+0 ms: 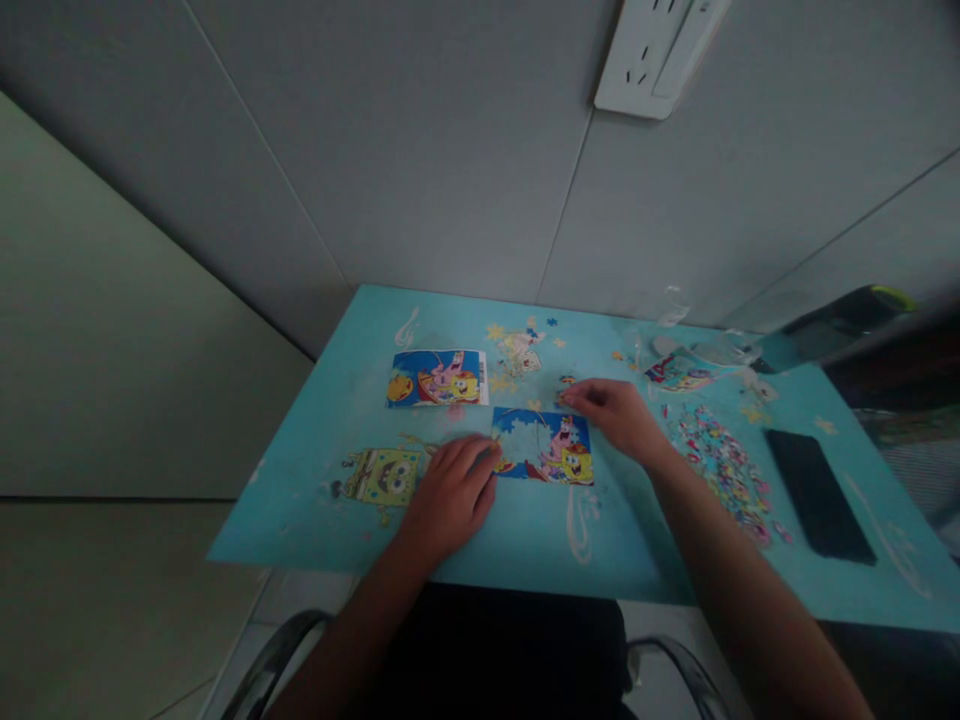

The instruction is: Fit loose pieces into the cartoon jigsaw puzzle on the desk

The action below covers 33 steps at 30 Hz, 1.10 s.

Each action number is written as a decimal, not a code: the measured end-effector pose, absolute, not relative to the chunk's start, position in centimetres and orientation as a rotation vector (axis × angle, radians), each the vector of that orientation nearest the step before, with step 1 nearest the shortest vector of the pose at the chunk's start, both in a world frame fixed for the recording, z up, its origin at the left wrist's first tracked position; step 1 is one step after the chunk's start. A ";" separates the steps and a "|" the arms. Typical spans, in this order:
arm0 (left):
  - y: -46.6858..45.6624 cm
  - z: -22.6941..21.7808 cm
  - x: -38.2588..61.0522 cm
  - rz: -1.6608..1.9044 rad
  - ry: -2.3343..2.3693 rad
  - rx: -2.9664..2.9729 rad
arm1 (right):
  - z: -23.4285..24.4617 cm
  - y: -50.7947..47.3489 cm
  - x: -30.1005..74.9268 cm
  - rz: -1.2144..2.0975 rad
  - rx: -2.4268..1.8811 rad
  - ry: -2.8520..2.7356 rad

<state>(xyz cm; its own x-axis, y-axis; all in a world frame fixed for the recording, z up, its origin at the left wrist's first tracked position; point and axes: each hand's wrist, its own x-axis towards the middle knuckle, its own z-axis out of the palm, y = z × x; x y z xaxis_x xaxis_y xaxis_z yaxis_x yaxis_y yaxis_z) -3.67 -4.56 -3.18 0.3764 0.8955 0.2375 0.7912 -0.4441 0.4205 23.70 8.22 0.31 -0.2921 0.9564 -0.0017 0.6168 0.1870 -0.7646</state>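
Observation:
A partly assembled jigsaw puzzle lies on the turquoise table, its border joined around a gap in the upper left and middle. My left hand rests at its left edge, palm down, with the fingers lying over that side. Just beyond the puzzle's upper right corner, my right hand has thumb and fingertips pinched together on a small puzzle piece, largely covered by the fingers. Another loose piece is close by. Behind the puzzle to the left is a printed reference picture of the same cartoon scene.
A pile of mixed puzzle pieces spreads to the right, beside a dark phone-like slab. Several loose pieces lie near the wall. A clear plastic bag stands at the back right. Wall sockets are above.

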 end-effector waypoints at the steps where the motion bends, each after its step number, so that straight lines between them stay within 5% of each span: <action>1: -4.5 -3.2 -3.7 0.640 1.501 2.396 | 0.4 6.8 23.3 1.057 -1.425 -2.016; 5: -4.5 -3.2 -3.6 0.644 1.491 2.396 | -0.2 3.1 21.9 1.238 -1.362 -2.101; 23: -4.6 -3.2 -3.6 0.666 1.504 2.400 | -1.5 3.1 21.3 1.058 -1.331 -2.231; 33: -4.6 -3.1 -3.6 0.641 1.506 2.401 | 1.8 3.2 21.1 0.881 -1.055 -2.587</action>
